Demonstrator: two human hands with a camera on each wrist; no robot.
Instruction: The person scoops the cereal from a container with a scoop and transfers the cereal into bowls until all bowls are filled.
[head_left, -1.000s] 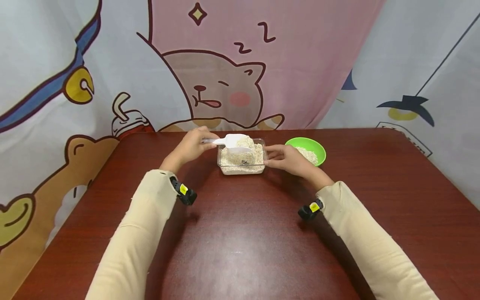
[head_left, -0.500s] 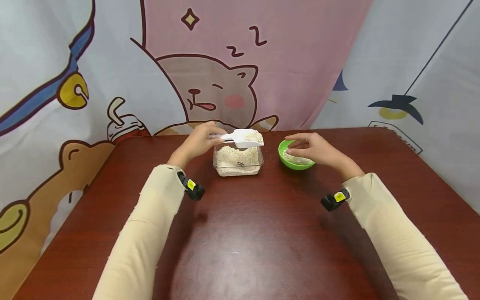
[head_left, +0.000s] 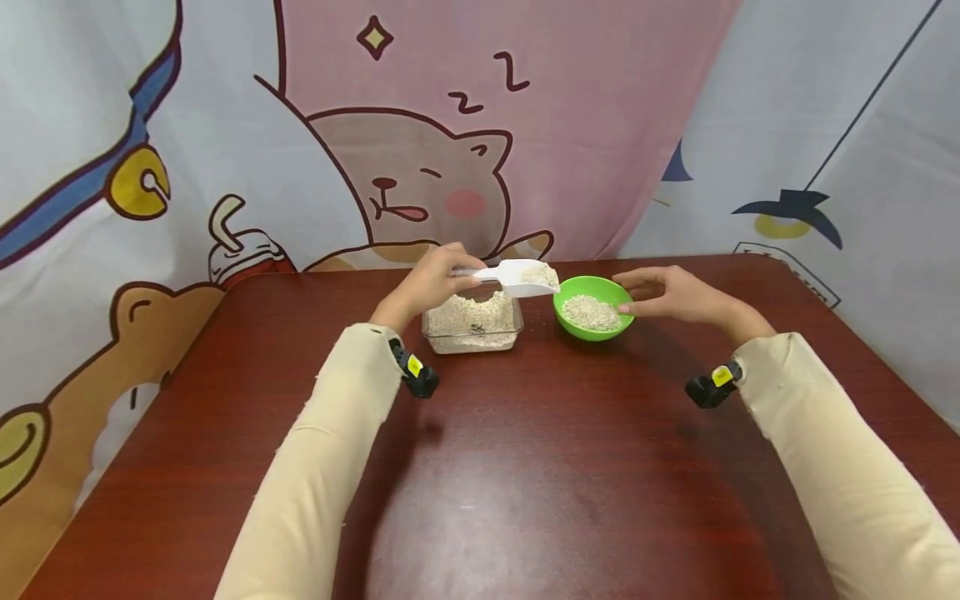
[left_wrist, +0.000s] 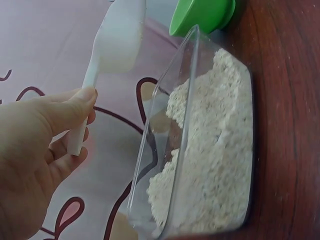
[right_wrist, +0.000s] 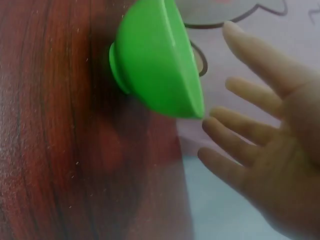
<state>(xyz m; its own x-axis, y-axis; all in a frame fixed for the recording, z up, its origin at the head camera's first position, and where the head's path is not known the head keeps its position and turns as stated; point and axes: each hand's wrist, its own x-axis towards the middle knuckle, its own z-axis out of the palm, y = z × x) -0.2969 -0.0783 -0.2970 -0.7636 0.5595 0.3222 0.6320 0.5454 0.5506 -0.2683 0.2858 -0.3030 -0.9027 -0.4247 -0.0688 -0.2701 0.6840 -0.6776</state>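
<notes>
White plastic scoop (head_left: pixel 517 277): gripped by its handle between thumb and curled fingers of the left hand (head_left: pixel 431 283); held level above the table, its mouth at the near-left rim of the green bowl. A heap of pale flaked grain (head_left: pixel 540 273) is carried in it. In the left wrist view the scoop (left_wrist: pixel 117 42) is seen from below, the thumb pressed on the handle.

Green bowl (head_left: pixel 593 307): set upright on the table, just right of the clear container and apart from it. A shallow layer of the same grain (head_left: pixel 590 312) is held inside.

Right hand (head_left: pixel 671 293): placed at the right rim of the bowl, fingers extended and spread, nothing gripped. Whether the fingertips touch the rim cannot be told; in the right wrist view the fingers (right_wrist: pixel 250 95) are seen straight and just beside the bowl (right_wrist: pixel 155 62).

Clear rectangular container (head_left: pixel 472 321): set on the table below the left hand, largely filled with grain.

Table (head_left: pixel 540 467): dark red-brown wood grain.

Backdrop (head_left: pixel 420 150): cartoon-printed cloth hung behind the table.

Sleeves: cream, both arms; a black wrist device (head_left: pixel 415 372) is worn on each.
</notes>
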